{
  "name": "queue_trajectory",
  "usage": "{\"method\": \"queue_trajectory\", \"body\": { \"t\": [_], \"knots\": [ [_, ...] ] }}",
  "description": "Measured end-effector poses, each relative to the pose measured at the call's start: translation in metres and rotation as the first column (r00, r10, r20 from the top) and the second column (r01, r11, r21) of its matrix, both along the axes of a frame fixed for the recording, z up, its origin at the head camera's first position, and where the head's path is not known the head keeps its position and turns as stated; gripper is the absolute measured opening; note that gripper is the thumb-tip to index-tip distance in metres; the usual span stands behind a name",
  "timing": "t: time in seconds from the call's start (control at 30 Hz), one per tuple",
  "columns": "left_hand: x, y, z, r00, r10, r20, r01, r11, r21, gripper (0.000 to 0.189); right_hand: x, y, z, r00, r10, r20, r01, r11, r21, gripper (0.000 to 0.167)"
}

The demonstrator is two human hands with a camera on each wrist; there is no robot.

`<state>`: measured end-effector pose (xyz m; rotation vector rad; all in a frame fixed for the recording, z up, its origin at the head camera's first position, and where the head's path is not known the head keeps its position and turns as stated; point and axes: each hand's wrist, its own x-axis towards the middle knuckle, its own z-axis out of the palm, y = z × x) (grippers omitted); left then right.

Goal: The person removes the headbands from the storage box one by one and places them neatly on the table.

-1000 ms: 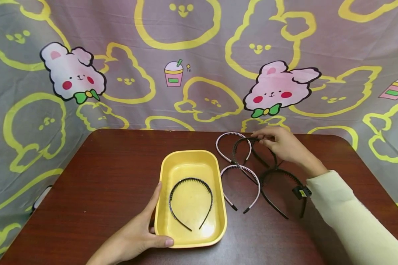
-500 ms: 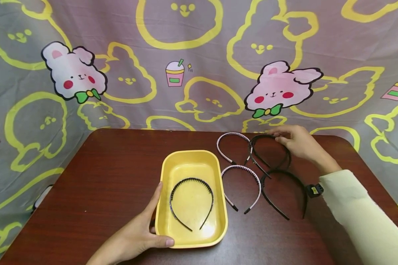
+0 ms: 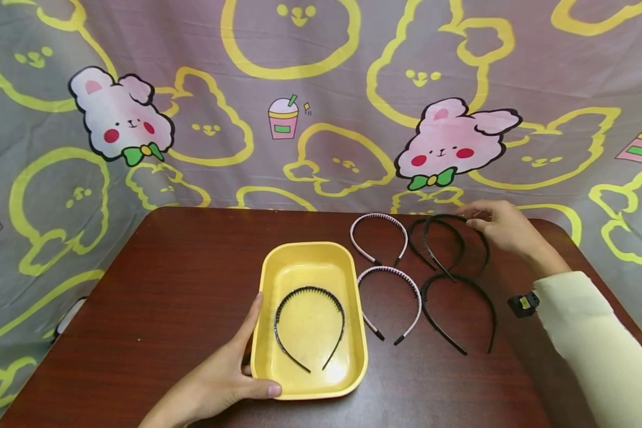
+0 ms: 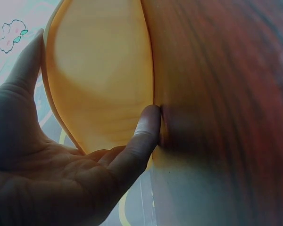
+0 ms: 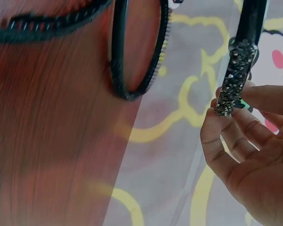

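Note:
My left hand (image 3: 208,380) grips the near left corner of a yellow plastic tray (image 3: 362,356), its thumb over the near side and its fingers along the left wall. Inside the tray lies a dark patterned headband (image 3: 311,289) with comb teeth. At the back right, my right hand (image 3: 505,229) pinches a black headband by its top, where the right wrist view shows a glittery stretch (image 5: 237,70). Another black headband (image 3: 410,238) partly overlaps the held one in the head view.
Right of the tray lie two pale pink headbands, one farther back (image 3: 352,238) and one nearer (image 3: 419,303). A black toothed headband (image 3: 495,312) lies at the right. A patterned curtain (image 3: 321,89) hangs behind the dark wooden table (image 3: 182,285).
My right hand has carried the black headband rightward, off the back pale pink headband and past much of the other black one. My left hand and the tray have stayed put.

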<state>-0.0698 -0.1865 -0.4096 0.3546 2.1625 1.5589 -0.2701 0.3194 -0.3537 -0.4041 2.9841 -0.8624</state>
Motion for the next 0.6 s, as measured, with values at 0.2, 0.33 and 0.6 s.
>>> {"method": "queue_trajectory", "body": {
  "t": [0.2, 0.33, 0.6],
  "knots": [
    [-0.001, 0.0, -0.001, 1.0, 0.001, -0.015, -0.001, 1.0, -0.007, 0.139, -0.005, 0.018, -0.007, 0.999, -0.034, 0.006, 0.034, 0.999, 0.028, 0.03],
    [-0.001, 0.001, -0.001, 1.0, 0.0, -0.014, 0.0, 1.0, 0.005, 0.139, -0.008, 0.028, -0.01, 0.998, -0.056, 0.001, 0.056, 0.998, 0.039, 0.03],
    [0.0, 0.001, 0.0, 1.0, 0.002, -0.024, -0.002, 1.0, -0.001, 0.139, -0.012, 0.042, -0.017, 0.996, -0.092, -0.003, 0.092, 0.994, 0.051, 0.029]
  ]
}}
